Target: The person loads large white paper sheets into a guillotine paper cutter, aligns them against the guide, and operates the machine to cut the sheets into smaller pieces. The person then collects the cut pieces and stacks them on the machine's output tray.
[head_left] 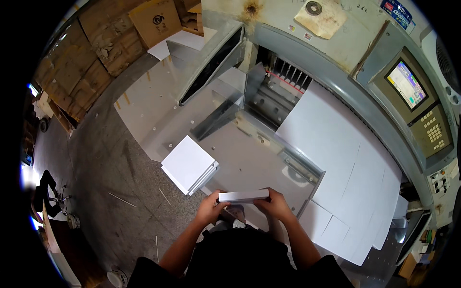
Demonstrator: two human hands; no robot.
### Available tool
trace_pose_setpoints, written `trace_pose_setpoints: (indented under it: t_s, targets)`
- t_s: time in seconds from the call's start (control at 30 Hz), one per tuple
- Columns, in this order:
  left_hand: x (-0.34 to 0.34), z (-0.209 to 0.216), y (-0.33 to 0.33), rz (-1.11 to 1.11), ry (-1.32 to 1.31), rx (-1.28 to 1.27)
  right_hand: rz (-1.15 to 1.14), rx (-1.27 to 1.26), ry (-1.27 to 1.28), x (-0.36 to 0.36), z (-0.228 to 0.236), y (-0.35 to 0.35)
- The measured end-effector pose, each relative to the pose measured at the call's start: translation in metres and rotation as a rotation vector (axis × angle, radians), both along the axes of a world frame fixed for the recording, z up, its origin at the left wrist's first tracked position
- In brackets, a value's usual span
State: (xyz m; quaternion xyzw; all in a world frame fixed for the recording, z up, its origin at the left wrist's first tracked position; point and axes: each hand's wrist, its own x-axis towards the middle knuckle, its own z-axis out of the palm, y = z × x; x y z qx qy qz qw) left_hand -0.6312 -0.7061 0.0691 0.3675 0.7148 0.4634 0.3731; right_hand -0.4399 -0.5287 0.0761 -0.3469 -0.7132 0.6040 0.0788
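Between my two hands is a thick stack of white paper [244, 196], held upright on edge close to my body. My left hand [209, 209] closes on its left end. Its right end is gripped by my right hand [276, 204]. Just left and farther off, another stack of white sheets [188, 162] lies on the corner of the grey metal table [235, 158], its layers slightly out of line. On the right, large white sheets cut into blocks [345, 158] cover the bed of the cutting machine.
A control panel with a lit screen [407, 84] is at the right. Metal side guides [302, 168] edge the table. Beyond the table's left side wing [144, 105] stand cardboard boxes [156, 21]. Thin paper strips [122, 199] lie on the floor at left.
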Motion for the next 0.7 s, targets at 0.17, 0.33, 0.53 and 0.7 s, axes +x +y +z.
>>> trace_pose_setpoints:
  t_s: [0.17, 0.33, 0.53, 0.7]
  targets:
    - [0.001, -0.007, 0.015, -0.07, 0.143, -0.083, -0.127, 0.308, 0.048, 0.002, -0.009, -0.018]
    - [0.007, -0.002, 0.017, -0.073, 0.207, -0.051, -0.155, 0.436, 0.066, 0.004, -0.033, -0.027]
    - [0.008, -0.013, 0.011, -0.077, 0.244, -0.023, -0.127, 0.494, 0.068, 0.002, -0.032, -0.032]
    - [0.014, -0.021, 0.002, -0.017, 0.383, 0.084, -0.154, 0.587, 0.159, -0.003, -0.034, -0.034]
